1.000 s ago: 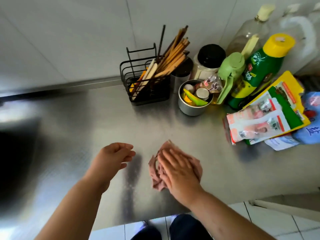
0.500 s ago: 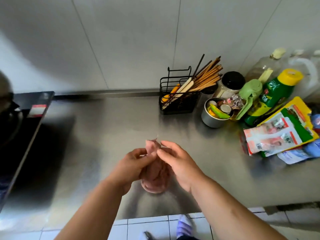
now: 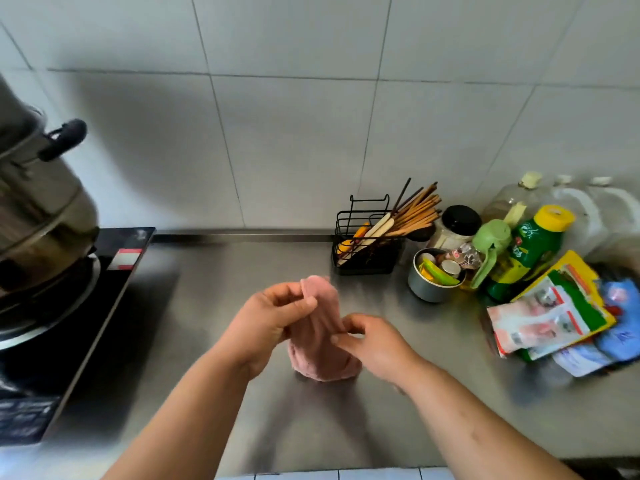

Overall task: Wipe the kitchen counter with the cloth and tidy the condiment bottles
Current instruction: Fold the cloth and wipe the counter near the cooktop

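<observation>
A pink cloth hangs lifted above the middle of the steel counter, its lower end bunched near the surface. My left hand pinches its top edge between thumb and fingers. My right hand grips its right side lower down. At the back right stand the condiment bottles: a green bottle with a yellow cap, a green-lidded oil bottle, a black-lidded jar and clear plastic jugs.
A black wire rack of chopsticks and a steel cup of small items sit at the back. Seasoning packets lie at the right. A steel pot stands on a black cooktop at the left.
The cloth was pressed flat under my right hand; both hands have since lifted it off the counter and hold it up. The view has pulled back and swung left, showing the cooktop.
</observation>
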